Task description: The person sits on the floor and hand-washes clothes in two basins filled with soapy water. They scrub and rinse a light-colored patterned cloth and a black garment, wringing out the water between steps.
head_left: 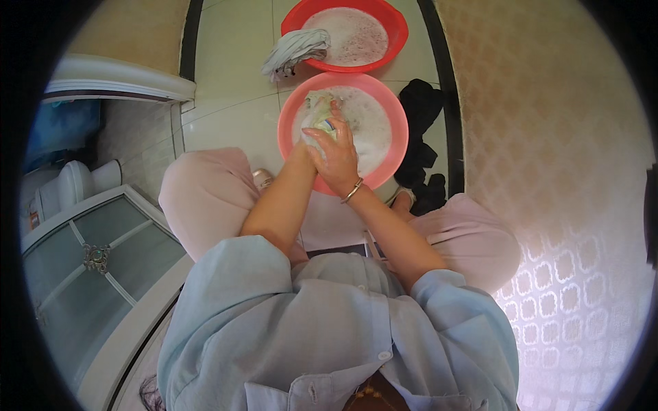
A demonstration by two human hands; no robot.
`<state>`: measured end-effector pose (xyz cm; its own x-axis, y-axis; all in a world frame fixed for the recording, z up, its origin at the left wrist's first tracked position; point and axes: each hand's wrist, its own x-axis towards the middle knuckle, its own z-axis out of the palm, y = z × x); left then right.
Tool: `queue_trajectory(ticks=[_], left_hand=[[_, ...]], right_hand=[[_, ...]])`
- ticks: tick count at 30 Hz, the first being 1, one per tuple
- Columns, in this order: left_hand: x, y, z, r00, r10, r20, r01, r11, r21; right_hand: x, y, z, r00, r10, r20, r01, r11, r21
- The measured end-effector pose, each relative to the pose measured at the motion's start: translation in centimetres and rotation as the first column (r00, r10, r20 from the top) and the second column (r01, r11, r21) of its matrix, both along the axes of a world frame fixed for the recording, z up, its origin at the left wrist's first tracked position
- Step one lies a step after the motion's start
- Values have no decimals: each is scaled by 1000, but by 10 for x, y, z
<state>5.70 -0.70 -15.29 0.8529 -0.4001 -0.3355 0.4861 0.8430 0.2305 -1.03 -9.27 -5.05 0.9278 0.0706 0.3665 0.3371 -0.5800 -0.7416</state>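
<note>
A pale green, wet garment (320, 110) with a small blue patch is bunched over a pink plastic basin (396, 164). White suds (374, 136) cover the water in it. My right hand (336, 159), with a metal bangle at the wrist, has its thumb and fingers around the near part of the garment. My left hand (308, 146) meets the garment from the left; foam, cloth and the right hand hide most of it, so its fingers cannot be made out.
Beyond stands a red basin (398, 38) of sudsy water, with a grey-white garment (297, 49) draped over its left rim. Dark clothes (421, 138) lie on the tiled floor (231, 103) by the right wall (514, 128). A glass-panelled door (123, 236) stands at the left.
</note>
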Motion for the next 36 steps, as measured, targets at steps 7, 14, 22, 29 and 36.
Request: queue_trajectory(ticks=[7, 14, 22, 29, 36], left_hand=[[11, -5, 26, 998, -39, -53, 42, 998, 55], [7, -37, 48, 956, 88, -279, 57, 879, 474], [-15, -10, 14, 1000, -12, 5, 11, 978, 208], [-8, -9, 15, 994, -13, -112, 13, 1000, 7], [-23, -18, 56, 982, -28, -189, 13, 996, -84]], right_hand=[[16, 7, -12, 998, -44, -52, 42, 998, -38], [56, -38, -56, 946, -154, -286, 213, 959, 189], [63, -41, -48, 909, 184, -374, 181, 634, 752], [19, -62, -107, 608, -245, -755, 774, 395, 495], [13, -68, -112, 604, 537, -589, 769, -200, 607]])
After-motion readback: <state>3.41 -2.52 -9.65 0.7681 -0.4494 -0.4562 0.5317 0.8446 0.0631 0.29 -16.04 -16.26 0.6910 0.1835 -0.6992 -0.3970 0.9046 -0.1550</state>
